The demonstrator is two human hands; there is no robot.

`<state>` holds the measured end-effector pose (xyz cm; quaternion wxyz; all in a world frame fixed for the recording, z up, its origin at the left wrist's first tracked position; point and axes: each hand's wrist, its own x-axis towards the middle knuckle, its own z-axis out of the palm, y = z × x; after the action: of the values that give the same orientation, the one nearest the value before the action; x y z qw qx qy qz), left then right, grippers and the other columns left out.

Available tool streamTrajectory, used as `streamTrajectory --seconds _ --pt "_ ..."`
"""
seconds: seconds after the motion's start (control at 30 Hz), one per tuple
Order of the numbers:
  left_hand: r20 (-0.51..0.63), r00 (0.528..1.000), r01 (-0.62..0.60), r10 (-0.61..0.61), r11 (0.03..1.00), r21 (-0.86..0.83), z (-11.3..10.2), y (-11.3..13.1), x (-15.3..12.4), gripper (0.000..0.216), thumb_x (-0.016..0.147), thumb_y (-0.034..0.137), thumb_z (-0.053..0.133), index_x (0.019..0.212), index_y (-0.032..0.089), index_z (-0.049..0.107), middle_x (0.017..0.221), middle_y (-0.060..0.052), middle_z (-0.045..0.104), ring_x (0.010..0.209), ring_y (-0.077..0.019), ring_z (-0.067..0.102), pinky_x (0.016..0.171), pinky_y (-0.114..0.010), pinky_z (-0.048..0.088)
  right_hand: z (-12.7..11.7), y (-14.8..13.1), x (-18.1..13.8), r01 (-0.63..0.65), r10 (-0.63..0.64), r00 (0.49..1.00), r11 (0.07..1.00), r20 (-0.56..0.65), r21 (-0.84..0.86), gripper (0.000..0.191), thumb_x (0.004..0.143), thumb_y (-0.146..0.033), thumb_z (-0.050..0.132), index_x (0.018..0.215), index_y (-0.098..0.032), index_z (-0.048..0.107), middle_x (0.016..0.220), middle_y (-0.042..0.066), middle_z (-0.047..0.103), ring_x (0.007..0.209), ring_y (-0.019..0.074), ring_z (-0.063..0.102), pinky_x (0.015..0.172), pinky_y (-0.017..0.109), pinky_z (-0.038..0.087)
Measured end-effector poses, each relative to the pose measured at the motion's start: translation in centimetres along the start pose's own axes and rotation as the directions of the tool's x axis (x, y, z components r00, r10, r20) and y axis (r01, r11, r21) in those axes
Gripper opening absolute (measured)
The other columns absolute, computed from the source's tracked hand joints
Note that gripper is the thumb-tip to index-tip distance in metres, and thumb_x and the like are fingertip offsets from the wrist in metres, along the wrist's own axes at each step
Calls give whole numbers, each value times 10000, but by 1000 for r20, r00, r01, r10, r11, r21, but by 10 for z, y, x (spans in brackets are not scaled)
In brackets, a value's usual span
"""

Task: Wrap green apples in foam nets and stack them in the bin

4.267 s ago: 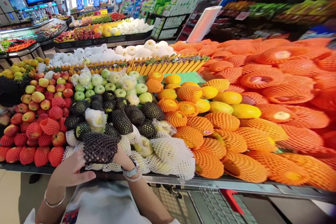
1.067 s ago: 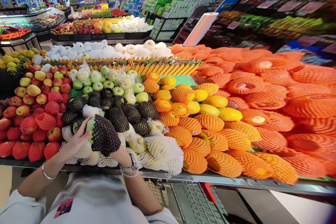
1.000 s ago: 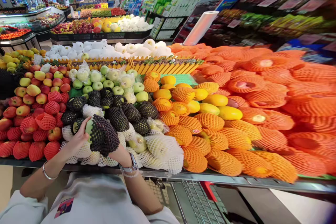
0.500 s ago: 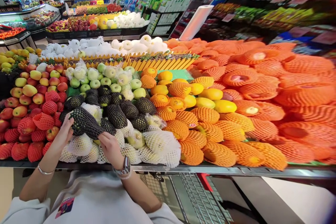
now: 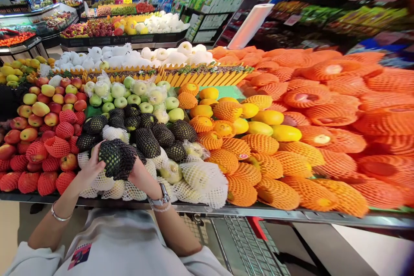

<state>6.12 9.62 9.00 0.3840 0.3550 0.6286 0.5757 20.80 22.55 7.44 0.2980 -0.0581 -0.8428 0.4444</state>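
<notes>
I hold a green fruit in a black foam net sleeve over the front of the fruit display, between both hands. My left hand cups its left side, fingers curled against the net. My right hand, with a watch at the wrist, grips the net's right end from below. Under them lie pears in white foam nets. Behind are more black-netted fruits.
Red apples in red nets lie to the left, orange-netted fruit and yellow mangoes to the right. A metal rail edges the display. A shopping cart stands below me. A plastic bag roll is at the back.
Over the last seconds the netted fruit was lifted and turned; the green skin seen a second ago is now covered by the net. Both hands closed in around it.
</notes>
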Motion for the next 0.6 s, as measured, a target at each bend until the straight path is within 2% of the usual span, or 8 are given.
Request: streamTrajectory --seconds 0.1,0.23,0.3,0.4,0.5,0.6 --pt "15 1000 -28 27 998 57 9 2 -3 1005 688 619 732 1487 209 283 1528 -160 411 1432 -333 365 1216 -500 222 -2 -2 1 27 -27 999 999 32 -20 616 886 -308 637 1475 -258 464 1392 72 605 1354 290 506 1192 450 373" --pt "-131 991 6 7 995 103 16 0 -6 817 846 543 603 1490 228 212 1507 -148 428 1419 -293 399 1200 -488 269 1 2 2 62 -62 998 998 31 19 547 891 -324 626 1423 -229 538 1420 94 581 1386 301 468 1221 464 310" --pt "-179 983 -30 49 994 104 16 -2 -9 746 891 497 562 1468 235 167 1497 -158 429 1386 -270 446 1172 -480 321 5 9 -1 7 -8 1000 997 15 74 557 872 -372 649 1399 -213 557 1396 107 597 1386 295 467 1220 457 308" --pt "-183 969 -142 164 981 130 19 -4 -13 552 921 431 540 1341 252 230 1524 -186 377 1308 -248 523 1090 -467 419 15 23 -9 -130 145 988 973 -62 192 577 828 -456 685 1338 -205 589 1302 120 656 1313 290 541 1179 459 368" --pt "-108 955 -239 276 933 267 27 -1 -16 340 919 363 566 1157 242 355 1563 -208 298 1303 -264 520 1016 -448 471 27 33 -19 -242 334 913 906 -235 348 609 765 -512 726 1280 -217 592 1211 113 696 1194 287 621 1104 482 451" --pt "-56 913 -334 404 820 465 37 2 -17 176 931 279 552 1050 226 433 1520 -202 358 1356 -285 455 1046 -476 432 36 33 -25 -271 431 838 861 -335 431 569 791 -508 689 1269 -225 564 1193 109 698 1146 267 637 1059 478 494"
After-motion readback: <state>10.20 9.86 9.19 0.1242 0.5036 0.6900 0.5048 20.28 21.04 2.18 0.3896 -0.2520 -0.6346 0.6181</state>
